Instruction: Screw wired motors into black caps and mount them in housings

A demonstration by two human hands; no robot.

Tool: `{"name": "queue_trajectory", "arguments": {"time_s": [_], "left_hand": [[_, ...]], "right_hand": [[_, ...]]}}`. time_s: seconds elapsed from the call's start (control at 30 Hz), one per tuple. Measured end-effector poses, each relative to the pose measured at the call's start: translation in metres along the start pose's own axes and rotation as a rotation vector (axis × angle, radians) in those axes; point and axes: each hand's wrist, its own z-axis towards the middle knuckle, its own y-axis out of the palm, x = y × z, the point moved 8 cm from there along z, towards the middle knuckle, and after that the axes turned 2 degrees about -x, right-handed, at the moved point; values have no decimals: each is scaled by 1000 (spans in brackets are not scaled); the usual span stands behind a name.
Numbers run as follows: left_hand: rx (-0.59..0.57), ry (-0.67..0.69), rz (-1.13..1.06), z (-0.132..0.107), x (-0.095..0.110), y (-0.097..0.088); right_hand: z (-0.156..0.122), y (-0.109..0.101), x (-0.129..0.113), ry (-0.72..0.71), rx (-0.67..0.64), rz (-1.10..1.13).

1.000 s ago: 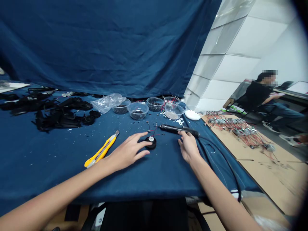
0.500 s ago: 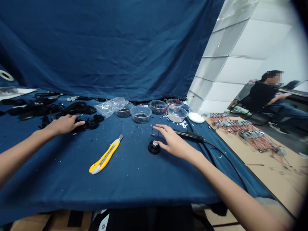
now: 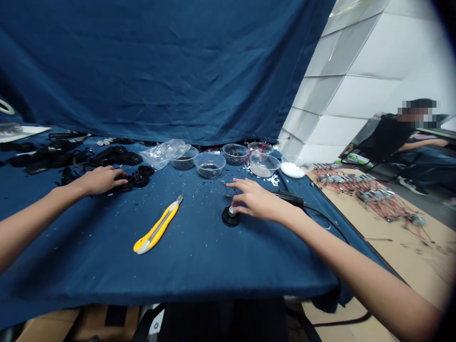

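Observation:
My right hand (image 3: 254, 201) rests over a small round black part with a silver centre (image 3: 231, 217) on the blue cloth, thumb and fingertips touching its top. My left hand (image 3: 99, 180) reaches to the far left and lies on a pile of black plastic parts (image 3: 89, 159), fingers curled on one of them. A black soldering-iron-like tool (image 3: 290, 197) with a black cable lies just behind my right hand. A yellow utility knife (image 3: 158, 226) lies between my two arms.
Several clear plastic bowls (image 3: 210, 165) with small parts and a plastic bag (image 3: 162, 152) stand at the back. A white dish (image 3: 292, 168) sits at the right. A wooden table (image 3: 392, 223) holds motors with red wires. Another person (image 3: 392, 137) sits far right.
My left hand left the round part and went to the black pile at the left. My right hand left the tool and came onto the round part.

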Motion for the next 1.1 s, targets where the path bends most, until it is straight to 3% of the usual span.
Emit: {"name": "queue_trajectory", "arguments": {"time_s": [0.1, 0.23, 0.37, 0.5, 0.63, 0.77, 0.93, 1.1], "left_hand": [[-136, 2, 64, -5, 7, 9], [-27, -32, 128, -13, 36, -9], [94, 133, 119, -14, 109, -26], [116, 439, -11, -2, 207, -33], [73, 632, -52, 29, 296, -27], [32, 694, -72, 81, 361, -15], [-61, 695, -116, 145, 403, 7], [-252, 696, -105, 181, 426, 43]], "right_hand": [[0, 3, -3, 3, -29, -2], [0, 3, -7, -18, -21, 78], [-3, 3, -7, -9, 45, 189], [-5, 14, 4, 109, 55, 377], [-2, 29, 9, 159, 46, 603], [-1, 35, 9, 142, 77, 646], [-5, 35, 10, 139, 76, 540], [-4, 34, 4, 70, 64, 481]]}}
